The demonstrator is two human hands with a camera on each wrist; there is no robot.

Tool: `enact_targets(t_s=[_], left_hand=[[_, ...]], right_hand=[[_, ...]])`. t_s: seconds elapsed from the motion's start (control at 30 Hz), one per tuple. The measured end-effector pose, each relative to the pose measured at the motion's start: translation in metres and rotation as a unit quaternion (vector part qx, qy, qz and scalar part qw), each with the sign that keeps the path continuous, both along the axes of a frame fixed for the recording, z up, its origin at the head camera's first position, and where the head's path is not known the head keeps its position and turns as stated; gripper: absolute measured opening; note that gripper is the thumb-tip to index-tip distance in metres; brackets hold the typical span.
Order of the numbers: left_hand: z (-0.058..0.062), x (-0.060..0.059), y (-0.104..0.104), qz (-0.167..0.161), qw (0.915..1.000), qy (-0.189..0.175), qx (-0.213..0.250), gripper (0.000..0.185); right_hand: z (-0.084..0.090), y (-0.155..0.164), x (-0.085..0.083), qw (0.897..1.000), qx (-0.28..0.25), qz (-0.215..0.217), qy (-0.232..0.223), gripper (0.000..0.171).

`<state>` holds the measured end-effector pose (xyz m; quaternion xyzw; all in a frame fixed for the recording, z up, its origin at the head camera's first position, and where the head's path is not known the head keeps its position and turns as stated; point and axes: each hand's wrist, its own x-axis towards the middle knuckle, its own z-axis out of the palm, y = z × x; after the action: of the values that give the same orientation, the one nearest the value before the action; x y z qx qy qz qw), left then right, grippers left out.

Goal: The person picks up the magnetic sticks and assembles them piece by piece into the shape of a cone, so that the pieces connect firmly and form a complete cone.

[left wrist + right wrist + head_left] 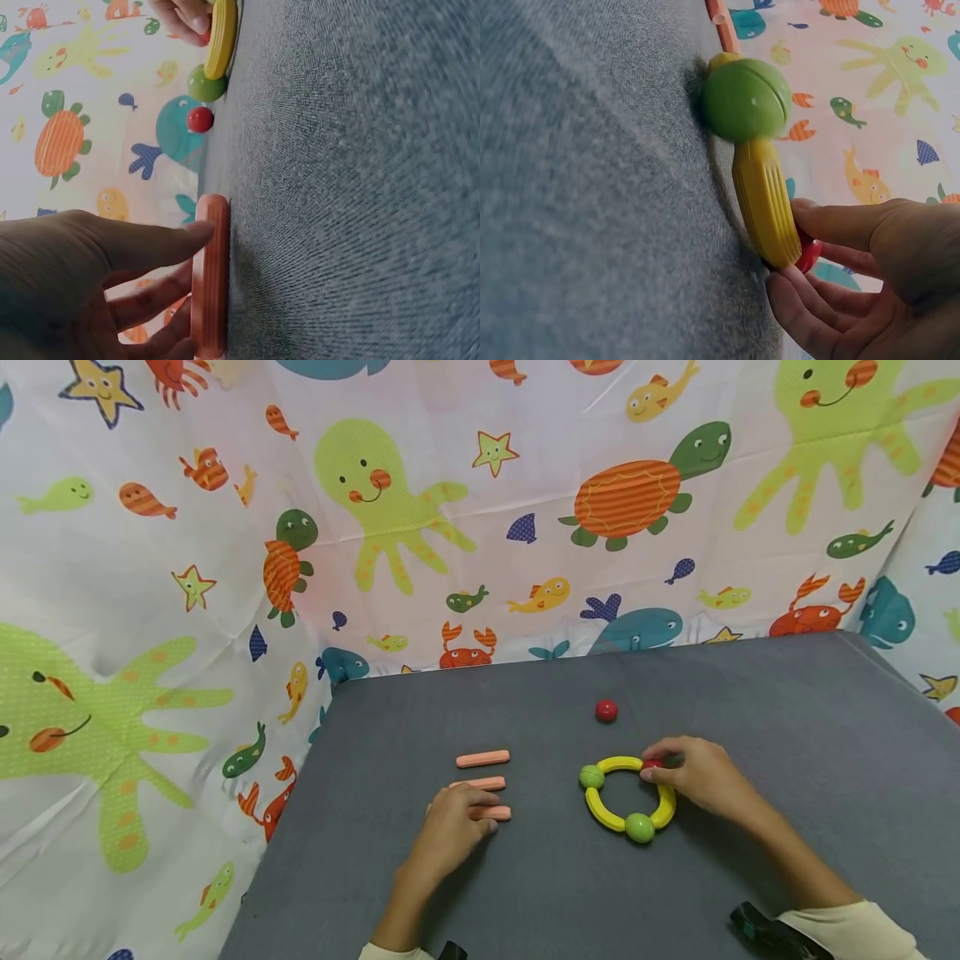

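My left hand [450, 831] holds the nearest of three salmon-pink rods [491, 813] lying in a column. In the left wrist view, thumb and fingers are on either side of that ribbed rod [211, 281], which lies on the cloth. To the right lies a ring of yellow curved pieces [604, 812] joined by green balls [640, 827] and a red ball [651, 767]. My right hand [701, 774] pinches this red ball at the ring's upper right. Its fingers partly cover the ball [808, 253], beside a yellow piece [765, 206].
A loose red ball [607, 711] sits behind the ring. Two more salmon-pink rods, the far one [483, 759] and the middle one [480, 783], lie beyond my left hand. The grey cloth surface [375, 735] meets a curtain [420, 635] printed with sea animals at its back and left edges.
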<state>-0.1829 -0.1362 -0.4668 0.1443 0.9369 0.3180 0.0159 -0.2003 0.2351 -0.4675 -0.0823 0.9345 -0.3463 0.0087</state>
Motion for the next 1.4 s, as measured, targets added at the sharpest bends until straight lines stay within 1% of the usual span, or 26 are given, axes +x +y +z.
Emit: enact_targets(t_s=[0.1,0.23,0.33,0.47,0.6,0.7,0.8,0.87,0.93,1.03,1.2,1.3,1.4], left_hand=[[0.0,-0.001,0.0,0.007,0.9999,-0.005,-0.007,0.031],[0.001,-0.001,0.0,0.01,0.9998,-0.009,-0.017,0.032],[0.001,-0.003,0.0,0.013,0.9997,-0.006,-0.021,0.033],[0.0,-0.004,-0.001,0.02,0.9993,-0.003,-0.031,0.031],[0.0,-0.004,-0.001,0.014,0.9994,0.016,-0.028,0.025],[0.0,-0.003,-0.001,0.011,0.9993,0.034,-0.011,0.028],[0.001,-0.004,0.001,0.018,0.9986,0.047,0.018,0.032],[0.002,-0.005,0.003,0.023,0.9975,0.056,0.036,0.028],[0.004,-0.007,0.006,0.027,0.9958,0.065,0.057,0.025],[0.006,-0.01,0.011,0.028,0.9925,0.078,0.09,0.028],[0.008,-0.017,0.021,0.026,0.984,0.1,0.146,0.038],[0.007,-0.022,0.028,0.029,0.9796,0.104,0.17,0.037],[0.007,-0.026,0.037,0.024,0.9773,0.099,0.186,0.033]], right_hand=[[0.0,0.002,0.002,0.999,-0.027,-0.008,-0.031,0.033],[0.001,0.005,0.007,0.996,-0.055,-0.017,-0.064,0.036],[0.001,0.007,0.01,0.995,-0.06,-0.023,-0.077,0.034],[0.003,0.009,0.014,0.993,-0.07,-0.017,-0.092,0.035],[0.005,0.01,0.017,0.991,-0.082,-0.009,-0.106,0.038],[0.006,0.01,0.019,0.992,-0.074,-0.004,-0.1,0.039],[0.006,0.01,0.019,0.995,-0.061,0.001,-0.085,0.037],[0.006,0.01,0.02,0.995,-0.055,0.001,-0.077,0.036],[0.006,0.01,0.02,0.995,-0.058,0.001,-0.079,0.037],[0.005,0.01,0.02,0.994,-0.063,-0.003,-0.086,0.039],[0.004,0.009,0.02,0.993,-0.076,-0.004,-0.094,0.043],[0.002,0.009,0.02,0.992,-0.084,-0.003,-0.097,0.043],[0.002,0.008,0.021,0.991,-0.089,-0.001,-0.1,0.042]])
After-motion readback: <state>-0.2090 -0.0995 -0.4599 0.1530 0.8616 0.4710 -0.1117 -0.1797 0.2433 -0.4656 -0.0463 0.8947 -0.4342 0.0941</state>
